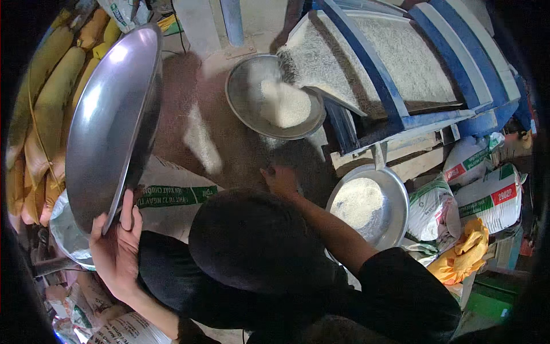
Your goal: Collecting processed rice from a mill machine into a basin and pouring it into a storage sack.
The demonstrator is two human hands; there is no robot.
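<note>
My left hand (117, 252) grips the lower rim of a large, shallow metal basin (109, 120), its fingers on both sides of the edge. The basin is tipped up on its side, and its visible inside is bare. My right hand (282, 181) is low over the dark floor, with one finger apart from the others and nothing visible in it. Just beyond it stands a second metal basin (238, 109) with a heap of pale grains (286, 104). A blurred pale stream falls into it beside the blue machine's chute.
A blue-framed machine (395, 63) with dusty panels fills the upper right. Under its side spout sits another metal basin (395, 206) of pale grains. Yellowish sacks (57, 97) are stacked at left. White printed sacks (487, 192) and an orange bag (464, 252) lie at right.
</note>
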